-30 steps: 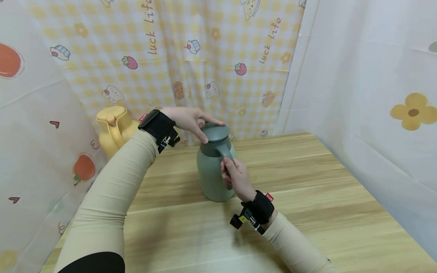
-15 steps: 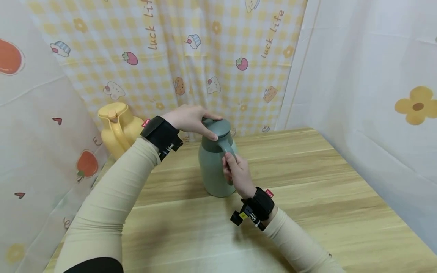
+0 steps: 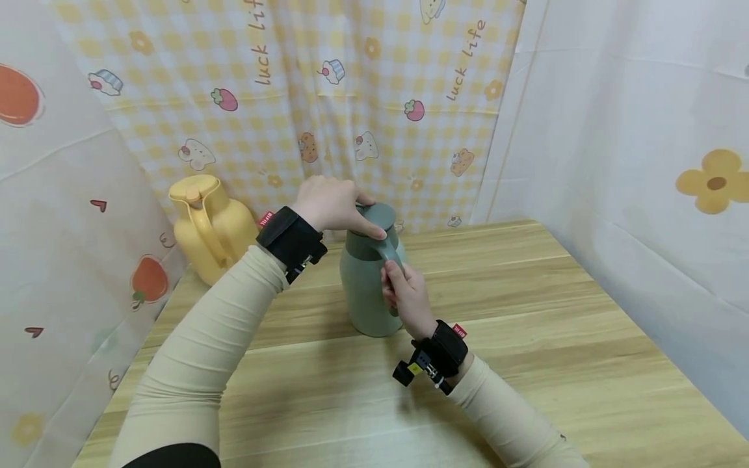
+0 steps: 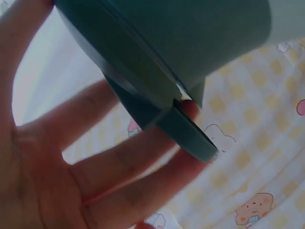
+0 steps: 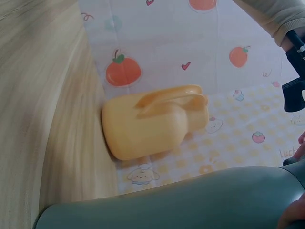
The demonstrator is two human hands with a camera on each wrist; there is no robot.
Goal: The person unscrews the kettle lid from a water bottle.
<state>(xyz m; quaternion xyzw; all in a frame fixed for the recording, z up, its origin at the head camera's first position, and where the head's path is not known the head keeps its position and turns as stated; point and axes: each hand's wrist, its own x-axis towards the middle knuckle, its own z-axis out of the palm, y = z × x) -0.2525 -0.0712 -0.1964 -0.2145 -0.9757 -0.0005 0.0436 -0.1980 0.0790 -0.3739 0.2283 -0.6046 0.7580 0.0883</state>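
Note:
A grey-green vacuum jug (image 3: pixel 365 292) stands upright on the wooden table. My right hand (image 3: pixel 412 302) grips its handle (image 3: pixel 389 250). From the left, my left hand (image 3: pixel 335 205) holds the round lid (image 3: pixel 379 216), thumb on the near side and fingers reaching over the far side. In the left wrist view, several fingers pass behind the lid's flat tab (image 4: pixel 188 133), and one fingertip shows in the gap between tab and spout. The jug's body (image 5: pixel 181 198) spans the bottom of the right wrist view; most of the right hand is out of that frame.
A yellow jug (image 3: pixel 213 237) with a handle stands at the table's back left, close behind the left forearm. Patterned curtains (image 3: pixel 328 117) hang along the back and both sides. The wooden tabletop (image 3: pixel 526 325) extends to the right and front.
My left hand has shifted right and farther over the lid, its thumb moving towards the handle. My right hand keeps its grip, and the jug stays standing. The view has tilted slightly.

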